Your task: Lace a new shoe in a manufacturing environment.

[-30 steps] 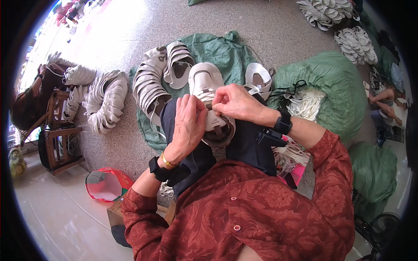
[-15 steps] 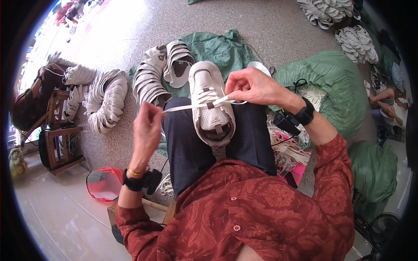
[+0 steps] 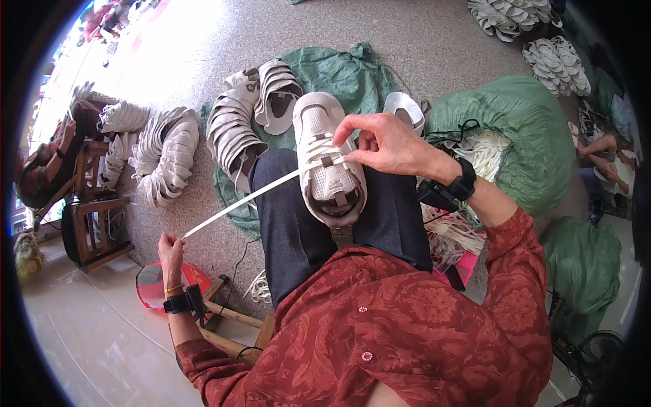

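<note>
A light grey-beige sneaker [image 3: 334, 182] rests on my thighs, its toe pointing away from me and its heel toward me. White lacing crosses its tongue. From the left side of the shoe a white shoelace [image 3: 241, 203] runs taut, down and leftward. My left hand [image 3: 171, 254], low at the left, is closed in a pinch on that lace's end. Over the right edge of the lacing, my right hand [image 3: 390, 146] has thumb and forefinger closed at a lace there; the exact grip is partly hidden.
Nested shoe uppers [image 3: 230, 125] lie on a green sheet [image 3: 325, 68] ahead. More uppers [image 3: 165, 156] stand left beside a wooden chair [image 3: 95, 224]. At the right are a green sack [image 3: 522, 136] and bundled laces [image 3: 451, 237]. A red-rimmed container [image 3: 152, 288] sits near my left wrist.
My left hand has swung down and left, drawing the shoelace out into a long straight line. My right hand has come slightly leftward and down, closer to the lacing.
</note>
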Available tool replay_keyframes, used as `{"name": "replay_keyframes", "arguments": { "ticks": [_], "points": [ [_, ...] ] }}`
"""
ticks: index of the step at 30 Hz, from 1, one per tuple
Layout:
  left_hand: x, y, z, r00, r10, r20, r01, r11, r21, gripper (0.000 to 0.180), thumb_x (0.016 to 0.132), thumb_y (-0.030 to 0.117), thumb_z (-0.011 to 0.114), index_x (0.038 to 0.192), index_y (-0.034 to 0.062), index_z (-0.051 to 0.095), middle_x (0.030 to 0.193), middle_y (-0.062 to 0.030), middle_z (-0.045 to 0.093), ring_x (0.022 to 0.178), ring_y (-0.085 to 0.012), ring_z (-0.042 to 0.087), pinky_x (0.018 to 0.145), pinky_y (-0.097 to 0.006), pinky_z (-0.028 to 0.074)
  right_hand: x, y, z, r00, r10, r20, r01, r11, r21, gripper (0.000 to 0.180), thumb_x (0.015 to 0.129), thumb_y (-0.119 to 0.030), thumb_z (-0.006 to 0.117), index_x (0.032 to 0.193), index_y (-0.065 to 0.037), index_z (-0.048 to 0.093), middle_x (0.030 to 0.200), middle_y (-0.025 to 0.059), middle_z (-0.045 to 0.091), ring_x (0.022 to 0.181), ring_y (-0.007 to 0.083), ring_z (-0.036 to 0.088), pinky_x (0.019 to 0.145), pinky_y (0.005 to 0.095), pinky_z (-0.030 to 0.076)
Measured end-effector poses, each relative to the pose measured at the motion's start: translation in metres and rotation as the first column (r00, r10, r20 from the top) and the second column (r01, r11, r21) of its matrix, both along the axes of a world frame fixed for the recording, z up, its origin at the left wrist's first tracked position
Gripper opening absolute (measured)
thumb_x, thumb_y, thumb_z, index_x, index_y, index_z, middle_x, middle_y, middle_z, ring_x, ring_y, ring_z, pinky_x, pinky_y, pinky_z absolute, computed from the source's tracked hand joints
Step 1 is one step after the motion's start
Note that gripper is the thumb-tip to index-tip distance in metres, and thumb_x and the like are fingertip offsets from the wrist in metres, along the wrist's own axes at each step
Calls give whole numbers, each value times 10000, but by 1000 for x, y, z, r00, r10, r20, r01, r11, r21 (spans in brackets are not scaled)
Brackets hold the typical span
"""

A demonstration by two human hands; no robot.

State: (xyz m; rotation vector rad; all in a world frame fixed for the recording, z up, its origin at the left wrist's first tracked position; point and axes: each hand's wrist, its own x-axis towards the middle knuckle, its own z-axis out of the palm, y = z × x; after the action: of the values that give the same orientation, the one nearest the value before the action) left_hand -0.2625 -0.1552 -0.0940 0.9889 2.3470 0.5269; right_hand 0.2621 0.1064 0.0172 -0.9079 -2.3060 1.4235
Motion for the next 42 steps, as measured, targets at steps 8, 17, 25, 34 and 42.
{"name": "replay_keyframes", "arguments": {
  "ticks": [8,17,25,34,42],
  "points": [
    [97,67,34,976,-219,14,204,930,307,149,877,3,666,974,5,553,874,-70,654,857,-165,650,773,-308,538,17,-9,-33,1000,-30,6,27,948,318,122,854,-30,684,953,4,622,823,139,678,704,284,679,625,362,521],
    [265,142,87,735,-678,4,555,606,570,213,840,-54,666,1022,-4,569,1042,-131,660,985,-282,659,861,-360,524,17,-17,-33,991,-119,-54,130,935,328,73,862,-2,636,932,17,638,840,175,663,754,346,665,668,403,522],
    [280,148,68,666,-722,-187,690,501,523,79,939,48,588,992,33,531,891,-156,541,793,-396,592,664,-454,478,17,-19,-28,987,-149,-63,161,945,283,72,853,-23,681,905,15,649,840,160,659,733,342,661,644,402,516],
    [262,150,78,625,-678,-387,767,441,466,124,895,67,644,965,37,547,914,-126,529,768,-332,591,641,-422,489,25,-12,-25,976,-209,-68,216,855,472,61,856,-16,686,891,8,642,837,167,655,762,356,658,661,411,515],
    [245,142,80,663,-613,-430,743,470,476,130,821,29,670,884,21,557,944,-142,523,910,-335,521,776,-419,463,62,-11,-23,944,-329,-21,313,874,371,47,864,-16,692,888,14,664,815,136,671,690,272,660,614,356,505]
  ]
}}
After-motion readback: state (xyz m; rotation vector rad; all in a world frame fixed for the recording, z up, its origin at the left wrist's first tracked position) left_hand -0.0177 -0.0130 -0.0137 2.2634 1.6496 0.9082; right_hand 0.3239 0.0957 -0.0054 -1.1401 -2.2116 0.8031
